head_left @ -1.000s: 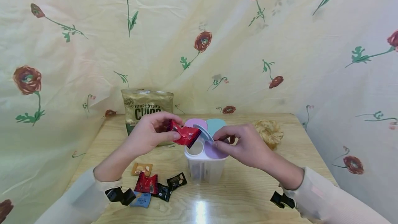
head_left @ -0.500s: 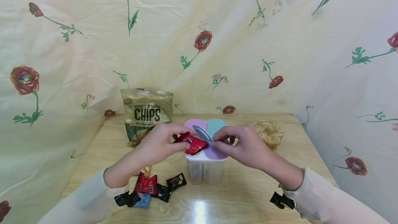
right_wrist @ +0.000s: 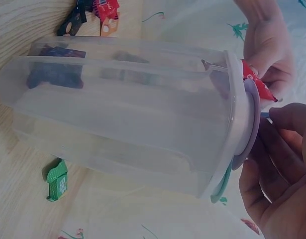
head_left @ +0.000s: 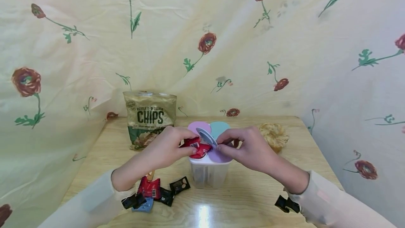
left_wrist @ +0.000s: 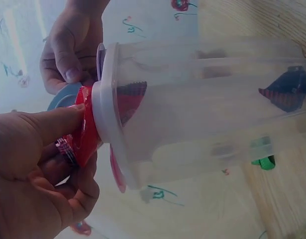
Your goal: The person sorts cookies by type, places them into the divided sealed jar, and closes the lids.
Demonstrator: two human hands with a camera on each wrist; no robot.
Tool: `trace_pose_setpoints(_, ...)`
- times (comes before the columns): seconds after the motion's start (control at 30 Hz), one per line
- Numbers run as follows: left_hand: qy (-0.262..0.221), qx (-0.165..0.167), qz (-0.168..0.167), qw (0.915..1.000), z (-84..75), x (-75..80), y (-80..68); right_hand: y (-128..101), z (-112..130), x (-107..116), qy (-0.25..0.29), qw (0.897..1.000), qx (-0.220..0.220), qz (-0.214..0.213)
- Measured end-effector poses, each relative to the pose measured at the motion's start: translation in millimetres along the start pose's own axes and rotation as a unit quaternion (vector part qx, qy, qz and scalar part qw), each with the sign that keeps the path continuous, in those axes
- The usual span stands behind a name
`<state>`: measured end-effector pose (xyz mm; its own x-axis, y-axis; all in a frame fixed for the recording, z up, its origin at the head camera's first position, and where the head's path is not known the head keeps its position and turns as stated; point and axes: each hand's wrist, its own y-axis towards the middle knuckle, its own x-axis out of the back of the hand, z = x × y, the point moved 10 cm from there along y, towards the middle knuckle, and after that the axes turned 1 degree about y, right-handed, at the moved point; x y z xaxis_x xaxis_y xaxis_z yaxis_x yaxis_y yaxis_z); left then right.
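Red foil: from the head view, your left hand (head_left: 164, 149) has brought the red packet (head_left: 197, 147) down from above the clear container (head_left: 209, 171) into its open mouth, so insertion is underway. Your right hand (head_left: 250, 149) pinches the blue flap lid (head_left: 206, 137) upright. Behind the container, the bag (head_left: 148, 117) reads "KETTLE COOKED CHIPS". Left wrist view: packet (left_wrist: 85, 129) half through the rim, fingers clamped. Right wrist view: packet print unreadable.

Red packet (head_left: 197, 147) half hidden inside the clear container (head_left: 209, 175); small wrappers' (head_left: 158, 189) print unreadable.
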<state>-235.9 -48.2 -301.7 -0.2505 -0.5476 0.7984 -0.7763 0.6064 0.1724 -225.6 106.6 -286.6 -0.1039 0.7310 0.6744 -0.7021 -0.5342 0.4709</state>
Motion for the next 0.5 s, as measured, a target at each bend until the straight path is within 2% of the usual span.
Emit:
trace_pose_setpoints(0.17, 0.026, 0.011, 0.004, 0.9996, -3.5, -1.9, 2.9, 2, 1, 0, 0.002, 1.000, 0.005, 0.002)
trace_pose_setpoints(0.3, 0.069, -0.004, 0.005, 0.9976, -11.0, -4.7, 5.3, 3, 1, 1, 0.001, 1.000, 0.014, 0.002)
trace_pose_setpoints(0.4, 0.126, -0.024, 0.012, 0.9917, -20.3, -7.5, 7.3, 4, 0, 1, 0.001, 1.000, 0.014, 0.002)
trace_pose_setpoints(0.5, 0.183, -0.048, 0.026, 0.9816, -28.7, -12.1, 8.1, 4, -1, 1, 0.006, 1.000, 0.009, 0.003)
